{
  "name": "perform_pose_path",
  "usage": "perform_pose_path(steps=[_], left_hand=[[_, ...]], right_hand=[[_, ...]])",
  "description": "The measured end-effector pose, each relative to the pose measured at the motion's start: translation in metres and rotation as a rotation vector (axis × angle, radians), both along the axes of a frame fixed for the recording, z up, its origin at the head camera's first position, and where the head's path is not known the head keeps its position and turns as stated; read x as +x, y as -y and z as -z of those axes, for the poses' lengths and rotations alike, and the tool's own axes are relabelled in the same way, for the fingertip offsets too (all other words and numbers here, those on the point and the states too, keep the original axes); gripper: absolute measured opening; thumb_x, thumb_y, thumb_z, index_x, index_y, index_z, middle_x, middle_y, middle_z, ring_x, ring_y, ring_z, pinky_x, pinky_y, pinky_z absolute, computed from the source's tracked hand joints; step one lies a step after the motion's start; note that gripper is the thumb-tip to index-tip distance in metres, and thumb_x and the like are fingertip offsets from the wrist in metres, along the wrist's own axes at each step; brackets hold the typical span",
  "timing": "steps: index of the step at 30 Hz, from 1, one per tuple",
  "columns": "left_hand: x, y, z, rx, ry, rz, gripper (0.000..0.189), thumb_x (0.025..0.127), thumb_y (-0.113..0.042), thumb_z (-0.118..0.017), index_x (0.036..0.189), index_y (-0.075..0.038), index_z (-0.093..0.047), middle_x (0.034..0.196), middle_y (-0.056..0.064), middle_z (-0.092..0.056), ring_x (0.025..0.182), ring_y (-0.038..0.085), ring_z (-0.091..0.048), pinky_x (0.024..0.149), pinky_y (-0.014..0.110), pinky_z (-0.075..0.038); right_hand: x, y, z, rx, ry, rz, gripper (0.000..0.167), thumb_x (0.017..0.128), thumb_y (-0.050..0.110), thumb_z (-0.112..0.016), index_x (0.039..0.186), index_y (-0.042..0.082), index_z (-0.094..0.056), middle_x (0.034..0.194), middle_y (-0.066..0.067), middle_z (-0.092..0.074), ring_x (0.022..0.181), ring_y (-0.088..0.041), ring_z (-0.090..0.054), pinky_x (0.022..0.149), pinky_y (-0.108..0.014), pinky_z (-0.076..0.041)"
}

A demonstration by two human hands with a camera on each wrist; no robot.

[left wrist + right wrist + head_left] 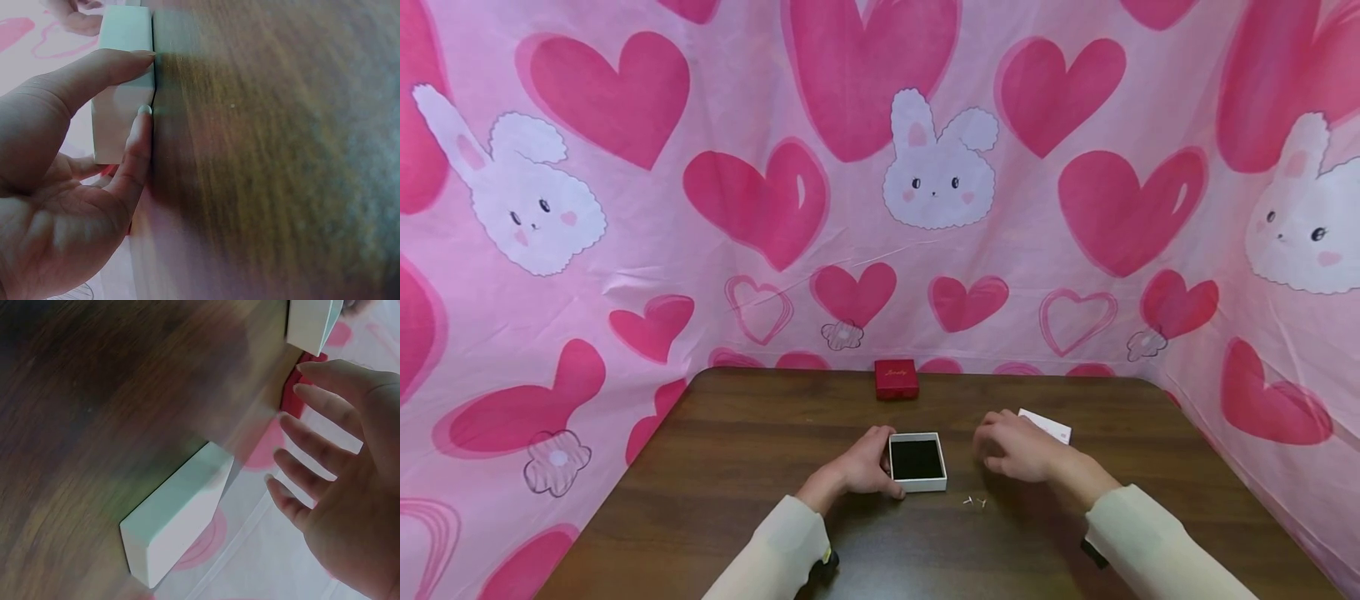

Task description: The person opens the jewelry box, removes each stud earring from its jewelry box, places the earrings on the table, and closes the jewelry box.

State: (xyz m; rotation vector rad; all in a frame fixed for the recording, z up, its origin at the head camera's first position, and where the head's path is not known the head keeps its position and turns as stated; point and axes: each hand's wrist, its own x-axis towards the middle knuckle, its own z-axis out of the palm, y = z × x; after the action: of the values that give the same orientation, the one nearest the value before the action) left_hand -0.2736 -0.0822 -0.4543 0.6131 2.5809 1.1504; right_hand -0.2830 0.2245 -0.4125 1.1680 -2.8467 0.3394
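White, smooth, square box point(917, 485) with matte black lining point(916, 461), on the wood-grain worktop point(760, 417). Second white box point(1048, 425), flat-sided, lies to the right; red box point(896, 380) with gold script sits at the back. Two tiny pale pieces point(968, 501) lie between the hands, too small to identify. Pink heart-print cloth point(917, 250) hangs behind.

Left hand point(867, 467) at the square box's left side, grip clamped on it. Right hand point(1018, 446) raised near the second white box, grip free, fingers bent and apart.

Head view alone shows lining and tiny pieces; right wrist view adds the second white box's side walls; left wrist view, the thumb against the square box's plain wall.
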Motion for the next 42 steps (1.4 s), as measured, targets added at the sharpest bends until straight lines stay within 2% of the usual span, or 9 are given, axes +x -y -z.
perform_pose_path(steps=[5,9,12,23,31,42], left_hand=[[0.000,0.000,0.002,-0.005,0.003,-0.001,0.085,0.068,-0.011,-0.093,0.137,0.001,-0.045,0.117,0.011,-0.049,0.101,0.022,-0.049,0.088,0.039,-0.049],[0.000,0.000,0.002,-0.005,-0.004,0.001,0.085,0.068,-0.012,-0.093,0.137,0.002,-0.045,0.116,0.010,-0.049,0.100,0.021,-0.049,0.087,0.037,-0.049],[-0.001,0.000,0.002,-0.003,-0.003,0.001,0.085,0.068,-0.012,-0.093,0.137,0.001,-0.045,0.116,0.010,-0.049,0.100,0.021,-0.050,0.086,0.037,-0.049],[0.000,0.000,0.001,0.001,0.010,-0.002,0.083,0.068,-0.011,-0.093,0.136,0.000,-0.046,0.114,0.008,-0.049,0.101,0.022,-0.049,0.088,0.039,-0.049],[-0.001,-0.001,0.001,-0.006,0.004,-0.002,0.085,0.068,-0.012,-0.094,0.137,0.001,-0.046,0.114,0.009,-0.049,0.099,0.021,-0.049,0.087,0.038,-0.049],[-0.002,-0.001,0.002,-0.013,-0.003,-0.001,0.083,0.068,-0.012,-0.094,0.135,0.001,-0.047,0.112,0.009,-0.048,0.097,0.020,-0.049,0.085,0.036,-0.047]], right_hand=[[0.000,-0.004,0.001,-0.013,-0.008,0.064,0.027,0.088,0.019,-0.077,0.113,0.012,-0.070,0.116,-0.007,-0.061,0.111,-0.034,-0.054,0.093,-0.058,-0.044],[-0.001,-0.009,0.004,-0.037,-0.033,0.093,0.035,0.087,0.020,-0.078,0.119,0.009,-0.069,0.123,-0.013,-0.060,0.120,-0.040,-0.051,0.097,-0.065,-0.040],[-0.003,-0.013,0.006,-0.047,-0.060,0.106,0.040,0.086,0.021,-0.079,0.122,0.009,-0.067,0.127,-0.016,-0.059,0.122,-0.042,-0.050,0.096,-0.067,-0.040],[-0.009,-0.027,0.009,-0.042,-0.032,0.198,0.059,0.089,0.027,-0.078,0.140,0.007,-0.056,0.142,-0.020,-0.051,0.133,-0.045,-0.044,0.102,-0.069,-0.036],[-0.010,-0.041,0.017,-0.082,-0.027,0.241,0.067,0.087,0.031,-0.078,0.144,0.004,-0.052,0.144,-0.027,-0.049,0.131,-0.049,-0.044,0.102,-0.072,-0.034],[-0.013,-0.056,0.029,-0.058,-0.038,0.274,0.078,0.084,0.040,-0.080,0.144,0.000,-0.050,0.143,-0.028,-0.048,0.127,-0.051,-0.046,0.096,-0.074,-0.037]])
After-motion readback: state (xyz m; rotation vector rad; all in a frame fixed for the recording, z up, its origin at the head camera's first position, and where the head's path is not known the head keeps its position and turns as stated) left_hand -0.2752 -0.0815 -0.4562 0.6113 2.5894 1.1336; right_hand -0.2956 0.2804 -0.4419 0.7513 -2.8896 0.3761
